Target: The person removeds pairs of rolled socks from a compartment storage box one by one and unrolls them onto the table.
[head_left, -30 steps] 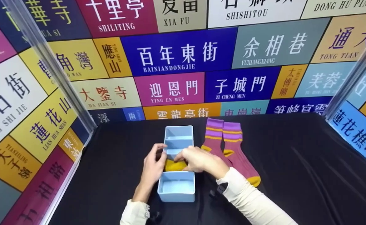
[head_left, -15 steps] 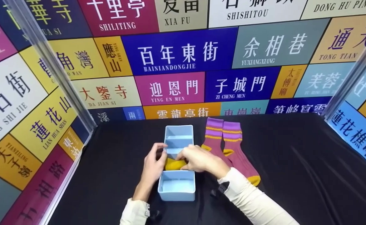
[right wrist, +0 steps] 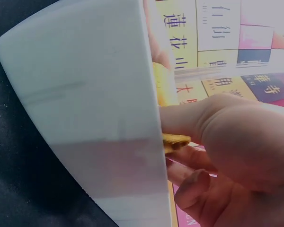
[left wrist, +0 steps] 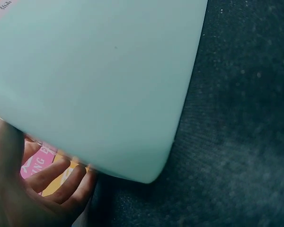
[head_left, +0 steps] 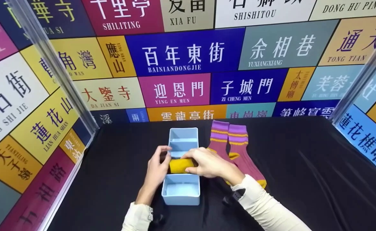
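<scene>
Nearest, two pale sleeves point(head_left: 265, 202) come in over the dark-covered bench point(head_left: 117, 179), whose near edge is out of view. Between them stands the light blue box point(head_left: 181, 200), its long side running toward the bench's far edge, left of the middle. Beyond its nearest compartment, the mustard-yellow roll point(head_left: 181, 166) lies crosswise in the next one. The right hand point(head_left: 207, 163) pinches the roll's right end, thumb on the near side; the left hand point(head_left: 156, 166) bends its fingers over the box's left rim, though I cannot tell whether they clamp the wall or the roll. Over the last second the roll has come into fuller view as a plump cylinder, while the box has hardly shifted; it seems the roll is being adjusted in its compartment. Farther off, right of the box, a pair of striped socks point(head_left: 241, 150) points cuffs toward the far edge, before lettered wall panels point(head_left: 184, 51).
</scene>
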{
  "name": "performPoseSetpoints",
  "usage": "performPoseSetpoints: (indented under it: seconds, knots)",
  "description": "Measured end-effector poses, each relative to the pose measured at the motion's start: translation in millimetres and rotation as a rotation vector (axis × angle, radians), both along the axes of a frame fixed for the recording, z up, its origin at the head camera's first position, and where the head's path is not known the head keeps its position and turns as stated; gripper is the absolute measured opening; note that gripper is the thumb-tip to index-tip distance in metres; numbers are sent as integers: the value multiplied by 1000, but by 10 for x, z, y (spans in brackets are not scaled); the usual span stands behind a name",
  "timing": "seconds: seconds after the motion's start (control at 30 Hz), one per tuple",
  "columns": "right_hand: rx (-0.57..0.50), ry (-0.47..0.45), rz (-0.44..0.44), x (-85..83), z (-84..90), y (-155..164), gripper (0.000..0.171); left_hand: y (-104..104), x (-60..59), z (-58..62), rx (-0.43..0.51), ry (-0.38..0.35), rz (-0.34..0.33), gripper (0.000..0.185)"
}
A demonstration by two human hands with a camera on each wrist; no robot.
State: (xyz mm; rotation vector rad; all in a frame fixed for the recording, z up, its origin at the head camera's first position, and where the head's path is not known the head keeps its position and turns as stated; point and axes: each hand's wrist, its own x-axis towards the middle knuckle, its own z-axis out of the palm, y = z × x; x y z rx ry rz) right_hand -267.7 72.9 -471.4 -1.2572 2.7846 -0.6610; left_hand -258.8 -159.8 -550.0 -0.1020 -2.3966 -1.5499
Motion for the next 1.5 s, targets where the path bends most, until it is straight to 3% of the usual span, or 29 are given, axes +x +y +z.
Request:
performPoseSetpoints:
  seconds: [0.3, 0.6, 0.83, 0.97, 1.17, 1.5]
  knots:
    - [-94, 41, -6, 56, 2, 89, 37, 2, -9, -13, -1, -8, 6, 22]
    - [-350, 34, 58, 44, 27, 184, 34, -4, -4, -10, 9, -5, -3, 22]
    - [-413, 52, 23, 36, 81, 342, 37, -1, -7, 1, 9, 6, -1, 22]
    - [-458, -12, 3, 25, 87, 480, 39, -7, -1, -7, -1, 11, 4, 22]
    - [-541, -186, -64, 29, 51, 726, 47, -11, 13, -17, -4, 3, 2, 22]
    - [-534, -205, -107, 30, -51, 1186, 39, 5, 8, 14, 4, -1, 2, 23]
